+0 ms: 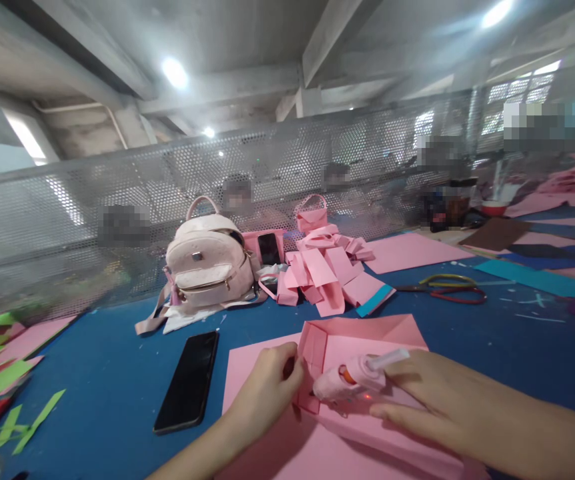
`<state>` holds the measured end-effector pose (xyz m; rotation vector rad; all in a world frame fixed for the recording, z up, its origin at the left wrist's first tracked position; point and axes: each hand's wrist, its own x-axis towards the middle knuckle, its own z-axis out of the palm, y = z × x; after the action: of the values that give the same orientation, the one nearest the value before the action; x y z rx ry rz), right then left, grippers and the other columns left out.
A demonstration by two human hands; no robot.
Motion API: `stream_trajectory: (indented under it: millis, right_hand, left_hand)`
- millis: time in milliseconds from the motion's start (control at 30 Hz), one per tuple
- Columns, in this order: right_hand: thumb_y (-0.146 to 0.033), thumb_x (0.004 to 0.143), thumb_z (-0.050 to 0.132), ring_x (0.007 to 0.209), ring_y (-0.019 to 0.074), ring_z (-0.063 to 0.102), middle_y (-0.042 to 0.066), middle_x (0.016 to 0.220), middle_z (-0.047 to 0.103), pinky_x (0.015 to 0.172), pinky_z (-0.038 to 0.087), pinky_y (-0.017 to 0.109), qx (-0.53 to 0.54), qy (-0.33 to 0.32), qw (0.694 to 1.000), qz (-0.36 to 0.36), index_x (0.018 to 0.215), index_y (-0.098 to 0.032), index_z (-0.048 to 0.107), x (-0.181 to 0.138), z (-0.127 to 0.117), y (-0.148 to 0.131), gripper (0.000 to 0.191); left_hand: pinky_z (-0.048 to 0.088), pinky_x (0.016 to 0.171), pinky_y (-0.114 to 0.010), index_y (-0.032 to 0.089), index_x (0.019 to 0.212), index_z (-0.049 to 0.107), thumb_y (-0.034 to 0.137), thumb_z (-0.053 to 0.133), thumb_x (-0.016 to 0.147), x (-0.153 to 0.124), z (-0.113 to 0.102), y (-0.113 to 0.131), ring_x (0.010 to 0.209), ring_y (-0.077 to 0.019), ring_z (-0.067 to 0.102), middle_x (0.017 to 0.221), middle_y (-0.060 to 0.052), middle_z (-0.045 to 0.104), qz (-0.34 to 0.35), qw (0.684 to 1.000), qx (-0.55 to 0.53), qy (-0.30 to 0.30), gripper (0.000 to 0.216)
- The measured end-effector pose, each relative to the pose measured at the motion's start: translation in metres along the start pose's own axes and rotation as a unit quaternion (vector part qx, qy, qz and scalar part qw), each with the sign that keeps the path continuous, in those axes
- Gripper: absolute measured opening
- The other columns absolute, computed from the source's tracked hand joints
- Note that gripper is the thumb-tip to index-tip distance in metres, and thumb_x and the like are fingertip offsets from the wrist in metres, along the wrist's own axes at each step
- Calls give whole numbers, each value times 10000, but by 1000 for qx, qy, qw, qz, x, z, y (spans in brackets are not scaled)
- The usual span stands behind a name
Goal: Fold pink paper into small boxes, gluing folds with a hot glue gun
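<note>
A pink paper box [367, 333] with folded-up walls lies on a flat pink sheet [247, 373] in front of me. My left hand [276, 377] is closed with its fingertips pinching the box's left wall. In my right hand [427, 393] is a pink glue gun [350, 380], a clear glue stick poking out of its back and a small red light glowing on it. The gun's nozzle points left, down at the inner left corner of the box. Whether the nozzle touches the paper I cannot tell.
A black phone [187, 380] lies left of the sheet. Behind stand a white backpack [212, 260] and a heap of pink paper pieces [317, 267]. Scissors [447, 288] lie at the right, green paper strips [37, 420] at the left. A perforated metal screen [277, 160] closes the table's back.
</note>
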<state>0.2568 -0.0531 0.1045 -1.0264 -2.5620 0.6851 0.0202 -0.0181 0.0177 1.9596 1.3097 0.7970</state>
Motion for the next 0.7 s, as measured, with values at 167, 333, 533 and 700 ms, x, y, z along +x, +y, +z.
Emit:
stream_trajectory:
  millis: [167,333,533,700]
  right_hand:
    - [-382,924,465,1039,265,661,42,1042,731,862,544,353,-11,-11,1000,25,995,-249,705,-3,2,1,284]
    - [-389,940,446,990,262,677,47,1087,722,846,545,347,-28,14,999,17,995,-250,716,-3,4,8,308]
    - [-391,955,440,996,264,681,51,1131,711,862,545,358,-66,46,997,-7,1162,-285,688,-2,5,16,340]
    - [-396,947,430,912,285,700,82,1068,730,804,556,397,-105,58,993,8,1189,-286,679,-3,10,29,364]
  left_hand:
    - [356,421,-181,186,697,476,319,407,907,-1,0,2,472,-104,530,615,29,497,-22,998,-58,-20,258]
    - [357,364,-174,199,696,453,335,408,903,-1,-1,5,427,-104,532,593,40,490,-28,995,-87,-27,252]
    - [326,407,-178,195,666,453,258,393,897,-2,-3,9,434,-88,515,569,36,519,-4,999,-34,-11,247]
    - [342,381,-164,194,684,453,273,377,912,-4,-3,10,410,-83,516,570,41,502,-10,998,-53,-25,253]
